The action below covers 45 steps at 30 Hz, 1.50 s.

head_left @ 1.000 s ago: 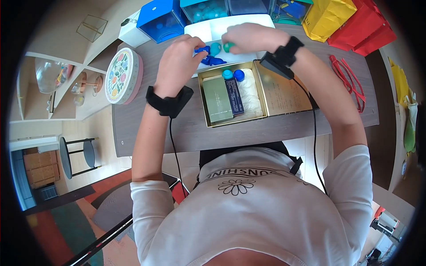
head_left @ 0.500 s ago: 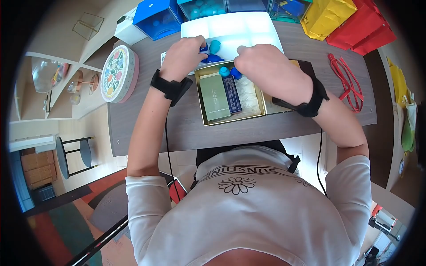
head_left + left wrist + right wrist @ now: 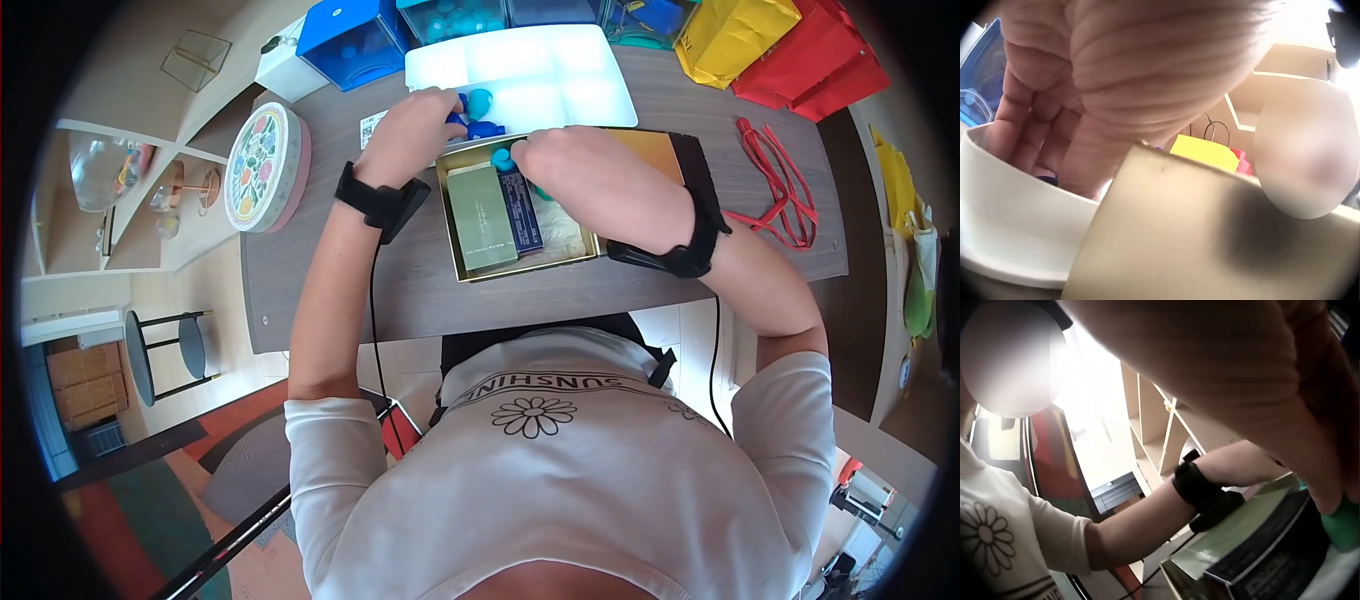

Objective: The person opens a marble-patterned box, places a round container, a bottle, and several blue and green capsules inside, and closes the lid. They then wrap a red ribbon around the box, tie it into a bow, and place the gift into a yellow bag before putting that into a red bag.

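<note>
My right hand (image 3: 605, 185) reaches over the gold box (image 3: 530, 268) and pinches a small green ball (image 3: 1340, 526) low beside the dark blue carton (image 3: 521, 210). In that box also lie a sage-green carton (image 3: 482, 220), a turquoise ball (image 3: 502, 159) and crumpled white padding (image 3: 562, 238). My left hand (image 3: 410, 135) dips its curled fingers into the front left of the white tray (image 3: 590, 92), holding a small blue piece (image 3: 1047, 179) mostly hidden by them. Beside it in the tray sit a teal ball (image 3: 480, 103) and another blue piece (image 3: 486, 130).
The gold box's opened lid (image 3: 655, 152) lies to its right. Coloured drawer bins (image 3: 355, 40) line the back, with a yellow bag (image 3: 730, 45) and red bags (image 3: 810, 65). Red straps (image 3: 775, 185) lie right, a round floral tin (image 3: 265, 165) left.
My right hand has come from the tray down into the gold box with the green ball, covering the box's blue ball. My left hand has stayed at the tray's left end.
</note>
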Motion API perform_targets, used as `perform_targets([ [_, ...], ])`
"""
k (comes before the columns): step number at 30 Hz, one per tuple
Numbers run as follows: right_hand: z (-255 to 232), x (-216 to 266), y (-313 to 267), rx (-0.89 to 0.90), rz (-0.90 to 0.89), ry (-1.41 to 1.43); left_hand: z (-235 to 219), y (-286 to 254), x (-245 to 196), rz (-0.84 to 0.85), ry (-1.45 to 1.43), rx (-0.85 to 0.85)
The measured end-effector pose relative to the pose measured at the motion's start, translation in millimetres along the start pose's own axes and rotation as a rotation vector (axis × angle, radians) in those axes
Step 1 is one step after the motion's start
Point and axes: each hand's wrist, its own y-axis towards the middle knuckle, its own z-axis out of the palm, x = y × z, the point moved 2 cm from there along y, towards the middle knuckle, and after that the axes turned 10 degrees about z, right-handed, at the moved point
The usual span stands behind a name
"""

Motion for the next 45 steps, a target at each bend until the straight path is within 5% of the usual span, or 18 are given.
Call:
perform_targets([
  [5, -0.6, -16.0, 4.5, 0.004, 0.036, 0.123, -26.1, -6.0, -19.1, 0.081, -0.131, -0.207],
  [9, -40.1, -18.1, 11.4, -0.075, 0.268, 0.264, -39.8, -9.7, -57.7, 0.022, -0.503, -0.22],
  [16, -26.4, -18.2, -7.8, -0.07, 0.14, 0.519, -30.9, -10.8, -86.5, 0.082, -0.742, -0.162],
  [20, -26.3, -10.6, -19.4, -0.081, 0.086, 0.373, -28.4, -13.9, -92.8, 0.056, -0.882, -0.095],
  [23, -33.6, -3.5, -29.3, -0.103, 0.096, 0.315, -31.4, -16.1, -96.7, 0.029, -0.86, -0.131],
  [29, -25.0, -8.6, -48.3, -0.123, 0.298, 0.445, -21.0, -20.4, -104.7, 0.26, -0.014, -0.117],
  [35, -9.4, 5.0, -56.9, -0.209, 0.203, 0.298, -2.0, -9.4, -109.4, 0.243, 0.03, -0.006],
  [39, 2.8, 8.8, -56.5, -0.102, 0.254, 0.279, 2.5, -0.8, -104.6, 0.269, 0.076, 0.051],
  [45, 11.8, 13.8, -49.8, -0.25, 0.175, 0.085, -1.6, -0.4, -99.4, 0.256, 0.028, -0.002],
])
